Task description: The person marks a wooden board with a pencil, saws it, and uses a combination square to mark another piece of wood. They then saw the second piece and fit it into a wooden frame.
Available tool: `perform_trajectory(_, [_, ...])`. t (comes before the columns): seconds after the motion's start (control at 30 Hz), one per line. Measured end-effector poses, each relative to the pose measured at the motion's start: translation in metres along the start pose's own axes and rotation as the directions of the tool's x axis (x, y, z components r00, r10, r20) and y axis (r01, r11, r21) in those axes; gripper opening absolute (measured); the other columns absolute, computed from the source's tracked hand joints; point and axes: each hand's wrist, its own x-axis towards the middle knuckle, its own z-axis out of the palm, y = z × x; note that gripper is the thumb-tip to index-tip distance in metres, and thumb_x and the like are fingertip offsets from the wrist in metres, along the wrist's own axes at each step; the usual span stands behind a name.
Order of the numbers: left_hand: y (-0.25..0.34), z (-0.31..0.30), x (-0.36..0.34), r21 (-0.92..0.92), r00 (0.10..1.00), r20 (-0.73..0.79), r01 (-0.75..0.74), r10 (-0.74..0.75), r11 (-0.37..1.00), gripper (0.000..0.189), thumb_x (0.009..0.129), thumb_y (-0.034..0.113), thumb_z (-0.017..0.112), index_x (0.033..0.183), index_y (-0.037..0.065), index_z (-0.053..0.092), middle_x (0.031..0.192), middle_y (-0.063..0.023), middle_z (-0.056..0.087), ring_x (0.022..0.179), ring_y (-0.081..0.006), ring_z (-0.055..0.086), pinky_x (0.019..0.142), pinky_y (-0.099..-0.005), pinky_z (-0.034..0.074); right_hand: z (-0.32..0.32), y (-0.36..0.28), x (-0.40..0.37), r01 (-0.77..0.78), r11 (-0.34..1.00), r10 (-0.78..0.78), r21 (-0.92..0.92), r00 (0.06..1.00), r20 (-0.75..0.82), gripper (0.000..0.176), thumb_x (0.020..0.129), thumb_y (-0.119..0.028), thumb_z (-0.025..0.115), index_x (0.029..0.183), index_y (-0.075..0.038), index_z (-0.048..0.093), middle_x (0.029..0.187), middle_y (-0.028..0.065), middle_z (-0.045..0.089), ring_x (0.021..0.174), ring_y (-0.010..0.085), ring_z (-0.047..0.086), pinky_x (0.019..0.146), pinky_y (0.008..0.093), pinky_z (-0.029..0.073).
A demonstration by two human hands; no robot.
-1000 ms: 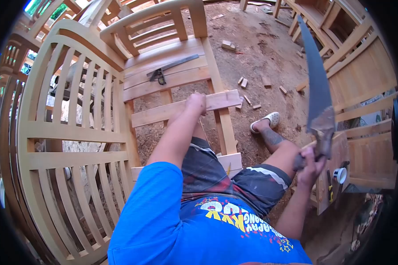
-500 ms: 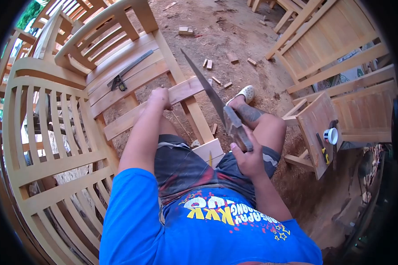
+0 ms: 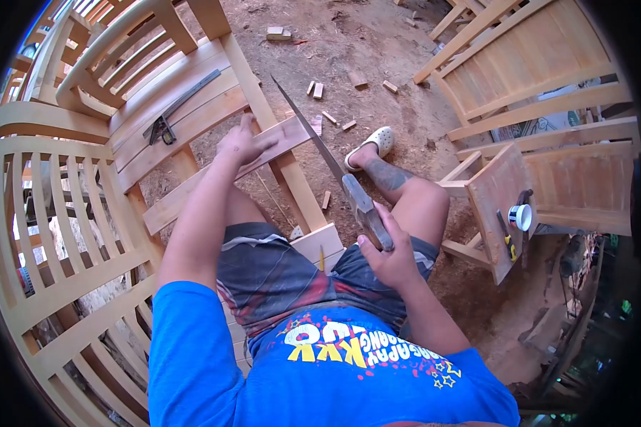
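Note:
My right hand [image 3: 393, 255] is wrapped around the worn grey handle of a handsaw [image 3: 327, 154]. Its long blade points away from me and overlaps the right end of a wooden slat [image 3: 181, 201]. That slat lies at a slant across the seat frame of a wooden bench [image 3: 292, 186]. Over the slat is my left hand [image 3: 241, 144], fingers stretched out and apart, with one fingertip reaching toward the neighbouring seat slat [image 3: 214, 114]. A combination square [image 3: 183, 107] rests on the seat slats beyond it. Between my thighs, a pencil [image 3: 321, 257] lies on a board [image 3: 313, 245].
Slatted bench backs [image 3: 57, 206] rise on my left. Wood offcuts [image 3: 318, 91] are scattered over the dirt floor. To my right, a small wooden stool [image 3: 502, 206] carries a white tub [image 3: 520, 217], a hammer [image 3: 525, 196] and a yellow-and-black tool [image 3: 510, 246]. Wooden panels [image 3: 541, 53] stand behind it.
My left hand has gone from closed on the slat to fingers spread out. The saw stays in my right hand near the slat's end. The whole view has shifted slightly.

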Motion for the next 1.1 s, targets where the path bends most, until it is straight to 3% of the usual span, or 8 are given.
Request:
perform_trajectory(0.07, [0.015,0.011,0.017,-0.218,0.992,-0.116,0.032,-0.058,0.975,0.093,0.093,0.076,0.064,0.158,0.015,0.039,0.15,-0.0268,0.06,0.137,-0.0439,0.061,0.117,-0.0533,0.047,-0.001,-0.003,0.002,-0.001,0.998,0.001,-0.056,1.0,0.013,0.069,0.095,-0.01,0.075,0.156,0.003,0.045,0.131,0.0249,0.07,0.121,0.0275,0.07,0.103,0.0378,0.054])
perform_trajectory(0.2, [0.043,0.021,0.041,-0.269,0.963,-0.124,0.198,-0.238,0.943,0.084,0.096,0.083,0.05,0.156,0.025,0.041,0.145,-0.0314,0.059,0.134,-0.0492,0.061,0.112,-0.0555,0.049,-0.002,-0.006,0.003,-0.023,0.994,0.03,-0.109,0.998,0.061,0.072,0.1,-0.025,0.074,0.159,0.001,0.043,0.126,0.0261,0.072,0.116,0.028,0.073,0.099,0.0372,0.054])
perform_trajectory(0.27, [0.045,0.035,0.048,-0.235,0.945,-0.176,0.231,-0.275,0.944,0.086,0.093,0.085,0.052,0.154,0.026,0.042,0.143,-0.0299,0.059,0.131,-0.0481,0.064,0.11,-0.0549,0.05,-0.002,-0.006,0.004,-0.017,0.994,0.023,-0.107,0.998,0.062,0.073,0.103,-0.035,0.072,0.159,0.001,0.043,0.119,0.0232,0.074,0.106,0.0249,0.074,0.092,0.035,0.055])
perform_trajectory(0.47, [0.038,0.054,0.056,-0.202,0.934,-0.268,0.188,-0.239,0.961,0.09,0.084,0.093,0.057,0.146,0.029,0.048,0.132,-0.024,0.06,0.116,-0.0452,0.072,0.1,-0.0535,0.057,-0.011,-0.017,0.01,-0.007,0.998,0.008,-0.066,1.0,0.017,0.069,0.104,-0.033,0.071,0.156,0.005,0.047,0.105,0.0172,0.074,0.088,0.0192,0.073,0.081,0.0332,0.055])
perform_trajectory(0.67, [0.037,0.055,0.058,-0.169,0.927,-0.287,0.2,-0.242,0.965,0.089,0.082,0.093,0.059,0.144,0.03,0.048,0.125,-0.0222,0.063,0.11,-0.0433,0.075,0.093,-0.0513,0.06,-0.018,-0.026,0.01,-0.001,0.994,0.007,-0.112,0.999,0.054,0.065,0.103,-0.027,0.071,0.155,0.005,0.048,0.109,0.0203,0.075,0.091,0.024,0.075,0.083,0.0352,0.057])
perform_trajectory(0.77, [0.036,0.057,0.06,-0.16,0.922,-0.303,0.2,-0.241,0.967,0.088,0.082,0.092,0.06,0.143,0.029,0.048,0.125,-0.0219,0.063,0.109,-0.0436,0.075,0.093,-0.0513,0.06,-0.026,-0.038,0.004,-0.09,0.991,0.101,-0.103,0.99,0.1,0.065,0.102,-0.024,0.071,0.155,0.005,0.047,0.111,0.0214,0.075,0.092,0.0263,0.077,0.084,0.0363,0.057])
perform_trajectory(0.87, [0.037,0.057,0.059,-0.154,0.919,-0.315,0.195,-0.235,0.969,0.088,0.082,0.092,0.06,0.143,0.029,0.048,0.125,-0.0221,0.063,0.109,-0.0442,0.074,0.093,-0.0518,0.06,-0.033,-0.033,-0.002,0.074,0.981,-0.061,-0.178,0.995,0.077,0.064,0.102,-0.022,0.071,0.155,0.004,0.047,0.109,0.0212,0.075,0.09,0.0266,0.077,0.083,0.036,0.057])
perform_trajectory(1.1, [0.038,0.058,0.058,-0.165,0.917,-0.316,0.198,-0.242,0.966,0.088,0.082,0.092,0.061,0.143,0.029,0.048,0.126,-0.0213,0.064,0.112,-0.0438,0.073,0.094,-0.0524,0.059,-0.006,-0.029,0.048,-0.003,0.998,0.007,-0.062,0.998,0.064,0.062,0.101,-0.019,0.071,0.153,0.005,0.048,0.101,0.0225,0.074,0.085,0.026,0.076,0.078,0.0371,0.057])
